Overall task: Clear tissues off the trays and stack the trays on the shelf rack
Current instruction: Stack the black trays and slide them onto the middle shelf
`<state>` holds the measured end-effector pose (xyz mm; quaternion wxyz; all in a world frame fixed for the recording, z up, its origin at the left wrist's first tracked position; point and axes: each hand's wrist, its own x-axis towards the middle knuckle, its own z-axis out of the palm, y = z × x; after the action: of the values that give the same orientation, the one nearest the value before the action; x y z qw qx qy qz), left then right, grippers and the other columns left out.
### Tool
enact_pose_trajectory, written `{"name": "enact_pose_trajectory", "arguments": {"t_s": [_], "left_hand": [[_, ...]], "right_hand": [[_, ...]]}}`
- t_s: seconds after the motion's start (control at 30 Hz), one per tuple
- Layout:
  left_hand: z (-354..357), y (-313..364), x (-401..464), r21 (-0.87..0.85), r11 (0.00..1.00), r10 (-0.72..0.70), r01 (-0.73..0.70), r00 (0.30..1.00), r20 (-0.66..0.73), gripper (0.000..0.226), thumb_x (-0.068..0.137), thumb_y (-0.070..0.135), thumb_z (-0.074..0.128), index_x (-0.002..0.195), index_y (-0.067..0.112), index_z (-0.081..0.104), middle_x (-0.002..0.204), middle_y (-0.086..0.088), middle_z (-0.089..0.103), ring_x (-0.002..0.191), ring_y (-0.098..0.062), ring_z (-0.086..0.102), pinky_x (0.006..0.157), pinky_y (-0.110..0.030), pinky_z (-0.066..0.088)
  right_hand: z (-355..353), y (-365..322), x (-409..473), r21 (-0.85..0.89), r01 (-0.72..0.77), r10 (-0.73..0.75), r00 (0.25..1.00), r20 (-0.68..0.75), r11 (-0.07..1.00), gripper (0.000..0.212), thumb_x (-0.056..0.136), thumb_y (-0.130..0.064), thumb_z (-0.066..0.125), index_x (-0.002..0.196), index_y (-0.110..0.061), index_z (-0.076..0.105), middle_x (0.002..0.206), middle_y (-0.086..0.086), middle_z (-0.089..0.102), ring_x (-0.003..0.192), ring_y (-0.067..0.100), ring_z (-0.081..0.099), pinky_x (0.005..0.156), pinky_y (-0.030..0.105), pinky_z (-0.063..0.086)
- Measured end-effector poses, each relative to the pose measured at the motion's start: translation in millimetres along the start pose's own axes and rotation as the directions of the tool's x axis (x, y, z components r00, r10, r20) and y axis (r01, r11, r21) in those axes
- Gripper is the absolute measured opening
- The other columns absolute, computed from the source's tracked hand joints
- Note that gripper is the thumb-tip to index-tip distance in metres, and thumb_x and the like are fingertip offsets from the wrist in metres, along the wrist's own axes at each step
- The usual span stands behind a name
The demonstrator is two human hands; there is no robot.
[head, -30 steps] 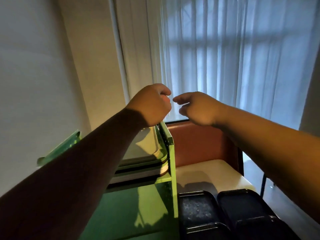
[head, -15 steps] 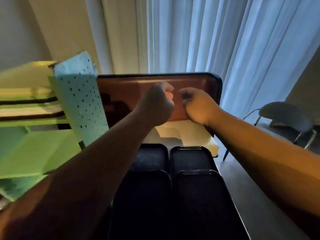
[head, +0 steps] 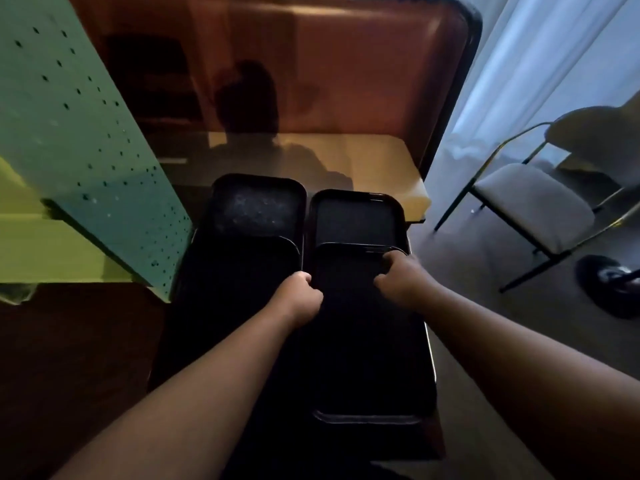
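Several black trays lie in two rows on a dark table. The near right tray overlaps the far right tray. My left hand is curled over the near right tray's left edge. My right hand is curled over its far right corner. A speckled far left tray and a near left tray lie beside them. The green perforated shelf rack stands at the left. I see no tissue on the trays.
A bench with a brown backrest and pale seat sits beyond the table. A grey chair stands on the floor at the right, with a dark shoe near it. White curtains hang behind.
My view has dropped from the rack and curtain down to the table. Both hands came down from chest height and closed on the near right tray's edges.
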<state>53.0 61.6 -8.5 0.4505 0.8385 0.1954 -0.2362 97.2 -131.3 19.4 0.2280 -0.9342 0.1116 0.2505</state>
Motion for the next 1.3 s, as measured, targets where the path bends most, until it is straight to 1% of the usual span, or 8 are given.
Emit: {"name": "enact_pose_trajectory", "arguments": {"t_s": [0.1, 0.37, 0.53, 0.63, 0.73, 0.83, 0.93, 1.3], "left_hand": [[13.6, -7.9, -1.3, 0.131, 0.988, -0.094, 0.086, 0.994, 0.051, 0.055, 0.085, 0.014, 0.053, 0.139, 0.009, 0.046, 0.108, -0.005, 0.065, 0.093, -0.023, 0.068, 0.082, -0.035, 0.057], [31.8, 0.1, 12.1, 0.253, 0.952, -0.17, 0.171, 0.985, -0.026, 0.019, 0.086, 0.016, 0.052, 0.098, 0.004, 0.06, 0.104, -0.012, 0.066, 0.091, -0.029, 0.065, 0.067, -0.03, 0.047], [38.5, -5.2, 15.6, 0.315, 0.918, -0.237, 0.24, 0.97, -0.047, 0.035, 0.087, 0.021, 0.051, 0.118, 0.004, 0.057, 0.134, -0.016, 0.045, 0.092, -0.027, 0.062, 0.068, -0.031, 0.048], [40.6, -6.7, 19.5, 0.302, 0.917, -0.241, 0.261, 0.965, -0.103, 0.03, 0.085, 0.019, 0.052, 0.11, 0.006, 0.061, 0.125, -0.013, 0.053, 0.082, -0.024, 0.063, 0.052, -0.029, 0.042], [42.6, -0.6, 27.5, 0.281, 0.921, -0.25, 0.271, 0.962, -0.11, 0.027, 0.081, 0.022, 0.051, 0.102, 0.008, 0.06, 0.116, -0.012, 0.06, 0.071, -0.02, 0.058, 0.053, -0.028, 0.043], [45.5, 7.4, 35.5, 0.251, 0.926, -0.262, 0.28, 0.96, -0.103, 0.043, 0.082, 0.026, 0.051, 0.122, 0.01, 0.054, 0.126, -0.013, 0.058, 0.099, -0.029, 0.06, 0.074, -0.032, 0.05], [51.6, 9.5, 39.4, 0.272, 0.932, -0.218, 0.241, 0.97, -0.111, 0.053, 0.086, 0.028, 0.049, 0.136, 0.01, 0.046, 0.136, -0.011, 0.052, 0.124, -0.033, 0.045, 0.092, -0.036, 0.042], [22.1, 44.0, 95.8, 0.043, 0.988, -0.136, 0.149, 0.964, -0.229, 0.062, 0.09, 0.023, 0.052, 0.149, 0.014, 0.037, 0.149, -0.009, 0.043, 0.138, -0.03, 0.032, 0.104, -0.04, 0.038]], "right_hand": [[17.2, 28.4, 7.9, -0.067, -0.101, 0.106, 0.992, 0.064, 0.993, 0.068, 0.092, -0.028, 0.059, 0.154, -0.018, 0.034, 0.153, 0.018, 0.03, 0.127, 0.04, 0.05, 0.104, 0.051, 0.049], [34.3, 77.2, 25.8, -0.102, -0.257, 0.267, 0.958, 0.108, 0.961, 0.063, 0.091, -0.021, 0.054, 0.15, -0.016, 0.033, 0.146, 0.019, 0.032, 0.123, 0.043, 0.049, 0.101, 0.047, 0.05], [43.0, 99.6, 32.0, -0.077, -0.279, 0.285, 0.956, 0.075, 0.957, 0.053, 0.091, -0.015, 0.053, 0.141, -0.007, 0.036, 0.128, 0.02, 0.055, 0.109, 0.038, 0.06, 0.081, 0.04, 0.05], [47.0, 105.2, 35.6, -0.083, -0.274, 0.28, 0.958, 0.063, 0.958, 0.044, 0.094, -0.014, 0.054, 0.136, -0.003, 0.046, 0.124, 0.019, 0.061, 0.114, 0.036, 0.061, 0.081, 0.037, 0.045], [45.4, 112.0, 40.6, -0.06, -0.288, 0.292, 0.953, 0.085, 0.956, 0.038, 0.095, -0.01, 0.053, 0.132, -0.004, 0.048, 0.115, 0.015, 0.063, 0.102, 0.031, 0.065, 0.08, 0.037, 0.052], [40.3, 118.0, 44.5, -0.028, -0.297, 0.298, 0.947, 0.118, 0.954, 0.035, 0.095, -0.01, 0.054, 0.128, -0.011, 0.044, 0.1, 0.008, 0.06, 0.082, 0.021, 0.065, 0.066, 0.034, 0.057], [36.4, 118.1, 47.3, 0.038, -0.297, 0.29, 0.948, 0.129, 0.954, 0.04, 0.095, -0.011, 0.056, 0.132, -0.014, 0.042, 0.099, 0.006, 0.061, 0.08, 0.02, 0.065, 0.057, 0.031, 0.053], [-4.8, 78.1, 105.4, 0.302, -0.136, 0.151, 0.988, -0.029, 0.944, 0.047, 0.092, -0.004, 0.052, 0.136, -0.019, 0.053, 0.115, 0.002, 0.064, 0.098, 0.023, 0.064, 0.083, 0.046, 0.059]]}}
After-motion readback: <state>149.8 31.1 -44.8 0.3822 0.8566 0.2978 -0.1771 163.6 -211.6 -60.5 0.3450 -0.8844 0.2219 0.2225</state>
